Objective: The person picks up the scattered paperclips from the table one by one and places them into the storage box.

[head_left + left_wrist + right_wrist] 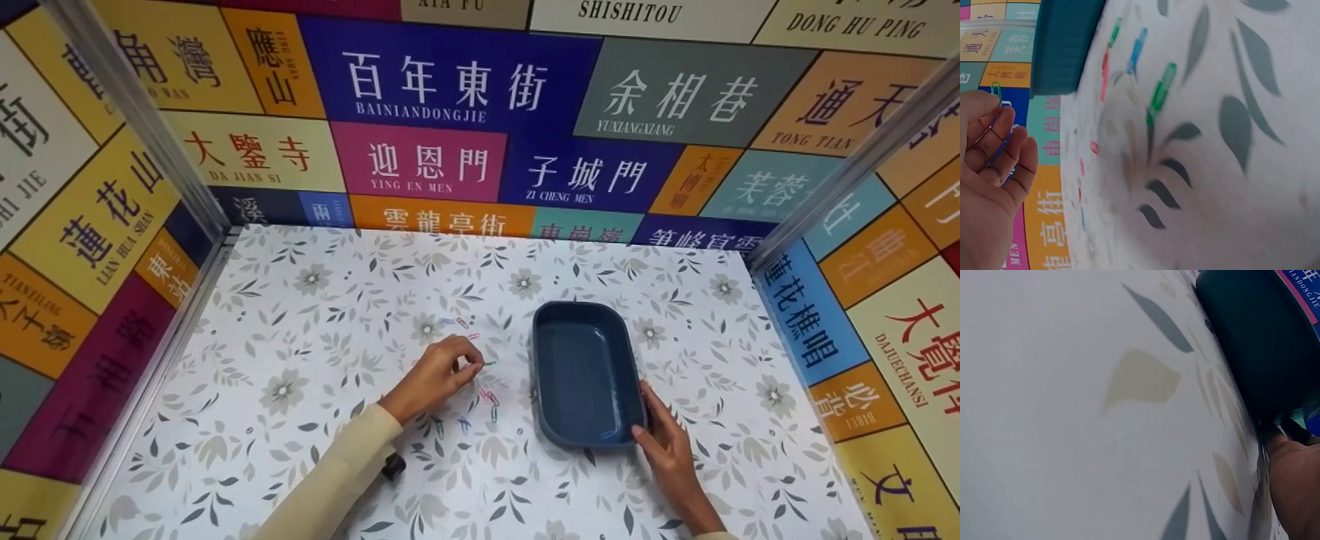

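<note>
My left hand [442,371] pinches a small green paper clip [490,364] between thumb and fingertips, above the patterned table. In the left wrist view the same green clip [996,90] sticks up past the thumb, and the other fingers are loosely bent. To the right stands a dark blue rectangular dish [585,375] with rounded corners, a blue paper clip [607,435] lying inside near its front edge. My right hand [670,450] holds the dish at its near right corner, thumb by the rim and fingers along the outer wall; the right wrist view shows it mostly hidden.
Several loose paper clips lie between left hand and dish: red ones [489,396], a green one [494,413] and a blue one [464,426]. Farther back are a pink clip [474,336] and a pale blue one [446,321]. Panels with printed characters [450,75] wall the table.
</note>
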`<state>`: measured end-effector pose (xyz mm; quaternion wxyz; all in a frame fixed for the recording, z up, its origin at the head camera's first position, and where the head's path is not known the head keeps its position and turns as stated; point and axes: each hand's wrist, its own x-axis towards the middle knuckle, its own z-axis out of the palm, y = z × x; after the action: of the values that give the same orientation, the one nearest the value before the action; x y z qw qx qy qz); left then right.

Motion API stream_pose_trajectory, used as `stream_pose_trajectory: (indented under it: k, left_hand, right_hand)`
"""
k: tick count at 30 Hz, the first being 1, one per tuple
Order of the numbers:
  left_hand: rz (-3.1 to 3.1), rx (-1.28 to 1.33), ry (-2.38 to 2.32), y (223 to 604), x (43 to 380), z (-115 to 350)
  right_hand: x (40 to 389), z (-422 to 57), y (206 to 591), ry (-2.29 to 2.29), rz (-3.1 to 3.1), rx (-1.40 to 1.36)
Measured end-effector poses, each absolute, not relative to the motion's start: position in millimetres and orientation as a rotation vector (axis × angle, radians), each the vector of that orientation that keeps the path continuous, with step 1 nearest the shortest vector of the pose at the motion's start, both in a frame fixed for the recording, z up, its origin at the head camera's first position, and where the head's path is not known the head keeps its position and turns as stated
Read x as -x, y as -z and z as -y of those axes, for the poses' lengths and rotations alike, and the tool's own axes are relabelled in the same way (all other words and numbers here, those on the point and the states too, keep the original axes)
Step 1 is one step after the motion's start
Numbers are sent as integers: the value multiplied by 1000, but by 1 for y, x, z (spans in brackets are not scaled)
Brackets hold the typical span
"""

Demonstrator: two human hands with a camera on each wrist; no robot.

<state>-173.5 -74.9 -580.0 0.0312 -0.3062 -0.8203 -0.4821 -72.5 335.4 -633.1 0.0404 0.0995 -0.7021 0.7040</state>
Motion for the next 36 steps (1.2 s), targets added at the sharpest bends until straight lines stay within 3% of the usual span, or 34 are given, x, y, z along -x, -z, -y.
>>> stream_pose_trajectory:
  k: [23, 36]
  left_hand:
    - [2564, 1157, 1400, 561, 174, 29]
    - [2624, 1429, 1149, 557, 168, -10]
  right_hand:
    - [68, -332, 636, -2135, 2144, -202]
    - [70, -332, 635, -2100, 2149, -213]
